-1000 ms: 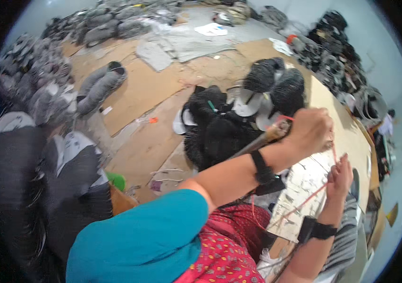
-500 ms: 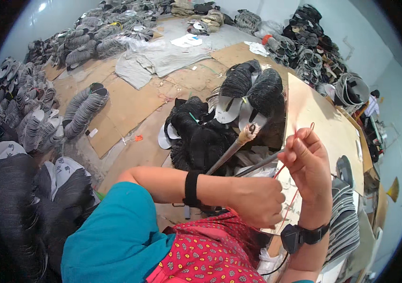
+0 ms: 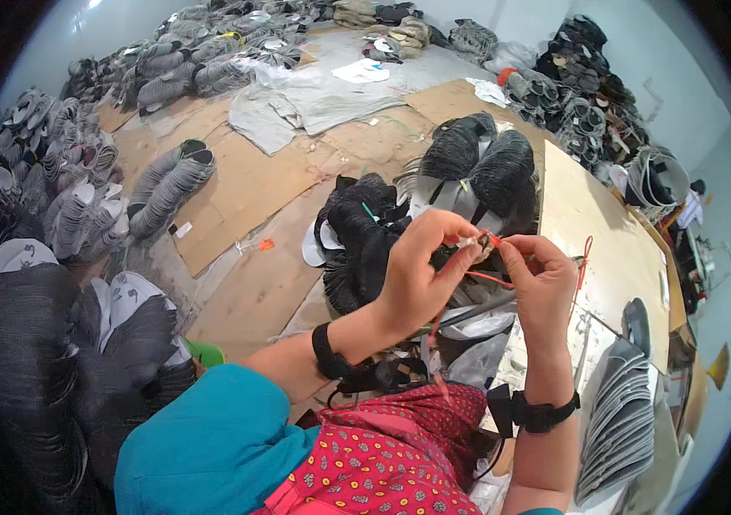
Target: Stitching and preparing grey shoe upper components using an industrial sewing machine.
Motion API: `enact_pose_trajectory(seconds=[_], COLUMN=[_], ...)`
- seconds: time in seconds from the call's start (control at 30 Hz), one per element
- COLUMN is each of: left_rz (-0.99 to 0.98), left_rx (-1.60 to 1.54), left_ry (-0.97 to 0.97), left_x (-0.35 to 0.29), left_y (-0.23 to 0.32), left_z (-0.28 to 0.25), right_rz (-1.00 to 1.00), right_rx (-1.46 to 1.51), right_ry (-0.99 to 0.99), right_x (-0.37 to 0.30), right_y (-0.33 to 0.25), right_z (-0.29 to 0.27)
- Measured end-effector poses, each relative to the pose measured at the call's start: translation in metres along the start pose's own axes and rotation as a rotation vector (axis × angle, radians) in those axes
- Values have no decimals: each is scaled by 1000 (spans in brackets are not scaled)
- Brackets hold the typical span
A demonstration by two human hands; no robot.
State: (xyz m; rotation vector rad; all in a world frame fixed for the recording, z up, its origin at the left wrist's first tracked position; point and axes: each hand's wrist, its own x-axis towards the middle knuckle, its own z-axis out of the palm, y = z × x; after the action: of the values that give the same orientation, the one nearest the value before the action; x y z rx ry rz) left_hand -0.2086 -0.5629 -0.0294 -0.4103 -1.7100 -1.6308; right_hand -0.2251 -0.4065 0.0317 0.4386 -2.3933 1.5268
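My left hand (image 3: 424, 273) and my right hand (image 3: 542, 273) meet in front of me, fingertips almost touching. Between them is the wrapped tip (image 3: 486, 246) of a rod whose shaft is mostly hidden behind my left hand. A thin red cord (image 3: 492, 278) runs at the tip and curves below it; one loop of it hangs beside my right hand. The right thumb and forefinger pinch the cord. My left thumb and fingers are closed at the tip, seemingly on the cord too. Behind my hands stand bundles of black stacked pieces (image 3: 477, 163) with white pieces at the front.
Dark stacks (image 3: 18, 343) stand close on my left, and a grey bundle (image 3: 172, 189) lies on the cardboard (image 3: 245, 193). A pale board (image 3: 593, 215) extends on the right, with a grey stack (image 3: 619, 421) near my right forearm. More heaps line the walls.
My left hand has risen from below to the rod's tip. My right hand has come down and left to it with the red cord. The view has shifted slightly.
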Motion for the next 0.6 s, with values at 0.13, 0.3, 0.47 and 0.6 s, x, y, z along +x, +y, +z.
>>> enact_pose_trajectory(seconds=[0.13,0.3,0.47,0.6], left_rz=[-109,-190,-76,106], left_rx=[-126,-137,3,138], left_ry=[-105,-48,-65,-86], left_x=[9,12,16,17], left_y=[-6,0,-5,-8], left_z=[-2,-4,2,2], right_rz=[17,253,164,40], right_rx=[220,356,324,156], right_ry=[-79,-187,-146,-103], right_x=[-1,-1,-8,-8], right_y=[1,0,3,1], right_z=[11,14,13,18])
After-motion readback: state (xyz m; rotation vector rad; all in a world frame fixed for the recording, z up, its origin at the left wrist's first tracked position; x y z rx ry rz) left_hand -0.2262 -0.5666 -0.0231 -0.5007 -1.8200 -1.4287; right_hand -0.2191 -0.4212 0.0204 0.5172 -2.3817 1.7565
